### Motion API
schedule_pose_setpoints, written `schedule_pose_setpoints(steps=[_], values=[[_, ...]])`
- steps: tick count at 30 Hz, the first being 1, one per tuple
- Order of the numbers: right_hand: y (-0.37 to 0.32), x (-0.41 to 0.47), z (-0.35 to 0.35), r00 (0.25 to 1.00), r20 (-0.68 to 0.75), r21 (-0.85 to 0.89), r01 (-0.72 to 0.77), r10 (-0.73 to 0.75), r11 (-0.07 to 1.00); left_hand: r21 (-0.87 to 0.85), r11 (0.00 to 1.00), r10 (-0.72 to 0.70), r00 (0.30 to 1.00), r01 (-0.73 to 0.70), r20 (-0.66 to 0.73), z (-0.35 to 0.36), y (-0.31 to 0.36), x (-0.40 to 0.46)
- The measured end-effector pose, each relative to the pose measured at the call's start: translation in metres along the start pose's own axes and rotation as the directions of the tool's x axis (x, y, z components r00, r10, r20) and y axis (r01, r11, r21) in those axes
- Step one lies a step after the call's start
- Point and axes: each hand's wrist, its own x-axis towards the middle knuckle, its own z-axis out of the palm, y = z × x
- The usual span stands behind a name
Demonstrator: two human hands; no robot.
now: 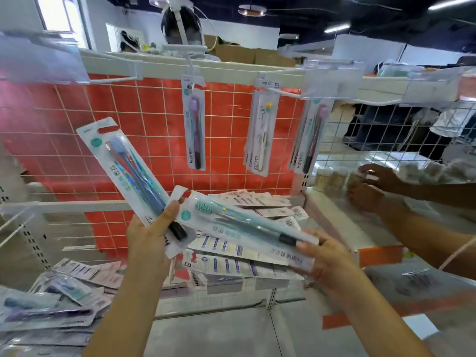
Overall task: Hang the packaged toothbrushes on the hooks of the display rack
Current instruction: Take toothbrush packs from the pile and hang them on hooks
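**Two toothbrush packs in hand below the hooks**

Near left: loose packs [51, 305] heaped on a low shelf. Left hand [152, 233] gripping the lower end of a blue toothbrush pack [128, 171], thumb curled over its front, pack tilted up and leftward before the red grid panel [77, 119]. Right hand [327, 258] pinching the end of a teal toothbrush pack [239, 222], lying nearly flat above a stack of packs [231, 261]. Farther up: hanging packs [193, 124] on white hooks [113, 79]. Far right: another person's hands [381, 176] on small jars [332, 179].
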Motion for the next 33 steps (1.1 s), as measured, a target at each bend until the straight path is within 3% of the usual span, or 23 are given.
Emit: schedule_pose_setpoints(steps=[4, 6, 10, 12, 16, 20, 28, 33], values=[[0.018, -0.009, -0.007, 0.958, 0.21, -0.304, -0.125, 0.195, 0.944, 0.031, 0.998, -0.051, 0.998, 0.05, 0.041, -0.006, 0.0, -0.001], [0.025, -0.019, 0.003, 0.939, 0.244, -0.529, -0.081, 0.243, 0.845, 0.056, 0.996, -0.072, 0.996, 0.069, 0.051, -0.006, -0.004, -0.003], [0.033, -0.039, 0.039, 0.965, 0.217, -0.858, 0.117, 0.147, 0.5, 0.162, 0.977, -0.15, 0.985, 0.136, 0.082, 0.004, -0.014, -0.016], [0.04, -0.046, 0.053, 0.973, 0.221, -0.882, 0.169, 0.071, 0.44, 0.182, 0.967, -0.2, 0.973, 0.177, 0.114, 0.01, -0.016, -0.024], [0.054, -0.046, 0.052, 0.975, 0.153, -0.821, 0.216, -0.162, 0.528, 0.238, 0.964, -0.158, 0.976, 0.12, 0.148, 0.01, -0.01, -0.032], [0.051, -0.038, 0.044, 0.931, 0.07, -0.719, 0.297, -0.36, 0.629, 0.351, 0.931, -0.174, 0.968, 0.102, 0.182, 0.005, -0.009, -0.04], [0.041, -0.024, 0.03, 0.873, 0.042, -0.661, 0.39, -0.486, 0.641, 0.405, 0.91, -0.172, 0.972, 0.094, 0.161, 0.014, -0.025, -0.062], [0.022, -0.022, 0.013, 0.847, 0.067, -0.704, 0.415, -0.527, 0.577, 0.421, 0.903, -0.151, 0.982, 0.088, 0.117, 0.032, -0.034, -0.07]])
